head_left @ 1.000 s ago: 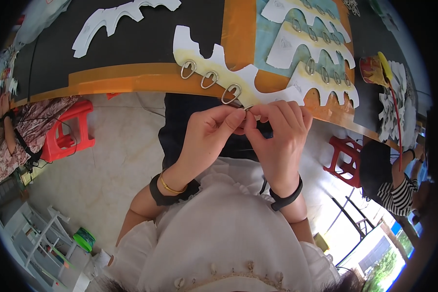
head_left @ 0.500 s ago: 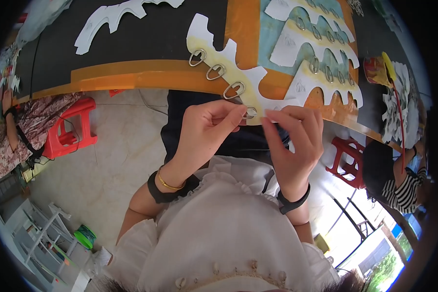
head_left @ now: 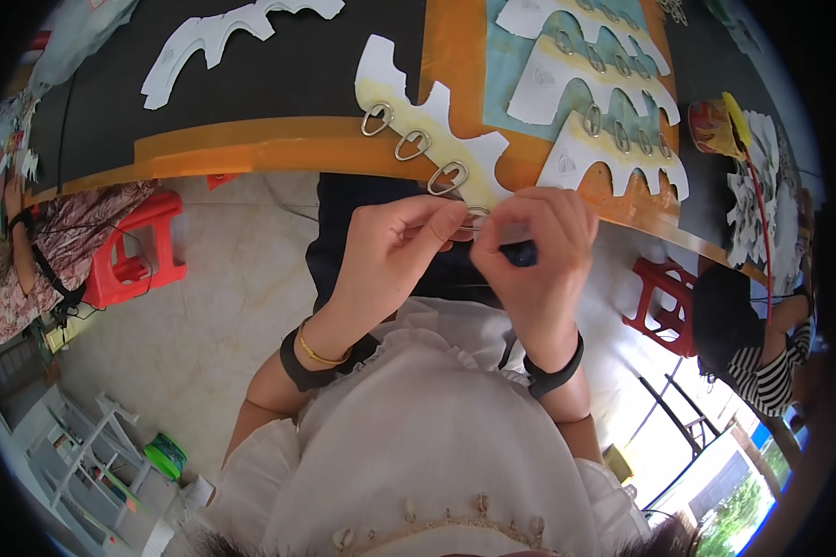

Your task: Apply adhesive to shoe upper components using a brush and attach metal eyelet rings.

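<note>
A white scalloped strip [head_left: 437, 130], apparently paper or card, with a yellowish band, hangs over the table's near edge. Oval metal rings [head_left: 449, 177] sit along its tabs. At the lower end my left hand [head_left: 395, 241] pinches the strip beside the last ring [head_left: 476, 219]. My right hand [head_left: 539, 260] is curled from the other side, thumb and index finger pressed together on the tab by that ring. Its fingers cover that end of the strip, so the exact contact is hidden.
Similar ringed strips [head_left: 613, 158] lie in rows on a light-blue sheet [head_left: 502, 84] at the right. A plain white strip [head_left: 218, 37] rests on the black tabletop [head_left: 279, 79]. Red stools [head_left: 139, 255] and co-workers stand at both sides. Far right is a yellow-and-red container [head_left: 715, 128].
My right hand has moved left and curled, its thumb and index finger closing over the tab at the last ring. The left hand keeps its pinch.
</note>
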Demonstrator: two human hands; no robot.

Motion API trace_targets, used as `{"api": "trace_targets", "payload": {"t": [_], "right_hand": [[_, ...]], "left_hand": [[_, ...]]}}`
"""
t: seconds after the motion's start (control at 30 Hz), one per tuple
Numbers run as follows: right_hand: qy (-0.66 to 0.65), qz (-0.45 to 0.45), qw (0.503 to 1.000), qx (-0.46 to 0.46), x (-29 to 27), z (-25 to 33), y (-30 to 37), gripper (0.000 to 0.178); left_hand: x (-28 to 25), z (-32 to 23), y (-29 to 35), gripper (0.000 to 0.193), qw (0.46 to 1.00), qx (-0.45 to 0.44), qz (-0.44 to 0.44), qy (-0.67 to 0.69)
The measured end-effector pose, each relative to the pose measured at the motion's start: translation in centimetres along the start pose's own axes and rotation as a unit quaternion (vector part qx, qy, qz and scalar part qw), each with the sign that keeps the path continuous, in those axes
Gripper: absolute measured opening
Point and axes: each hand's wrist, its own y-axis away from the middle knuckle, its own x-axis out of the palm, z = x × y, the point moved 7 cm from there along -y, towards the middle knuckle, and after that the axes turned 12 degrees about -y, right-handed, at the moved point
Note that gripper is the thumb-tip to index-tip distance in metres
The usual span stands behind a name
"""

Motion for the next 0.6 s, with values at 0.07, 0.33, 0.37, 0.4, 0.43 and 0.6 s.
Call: {"api": "trace_targets", "payload": {"t": [0.07,0.33,0.37,0.4,0.43,0.6], "right_hand": [[0.000,-0.022,1.000,0.008,-0.8,-0.2,0.2,0.022],[-0.019,-0.046,0.999,0.022,-1.5,-0.4,0.7,0.024],[-0.017,-0.015,1.000,-0.006,-1.4,0.1,0.5,0.024],[-0.016,0.016,0.999,-0.035,-1.2,0.6,0.4,0.025],[-0.016,0.015,0.999,-0.034,-1.2,0.5,0.4,0.025],[0.023,0.047,0.997,-0.065,-0.3,0.8,0.3,0.020]], "left_hand": [[0.2,-0.1,0.0,0.025,0.999,-0.018,0.004,0.031],[0.1,1.0,-0.1,0.020,0.998,-0.029,0.007,0.051],[0.1,0.8,0.0,0.019,0.999,-0.022,0.009,0.041],[0.1,0.6,0.0,0.019,0.999,-0.015,0.011,0.030],[0.1,0.5,0.0,0.019,0.999,-0.016,0.012,0.030],[0.0,0.4,0.0,0.020,1.000,-0.011,0.010,0.025]]}}
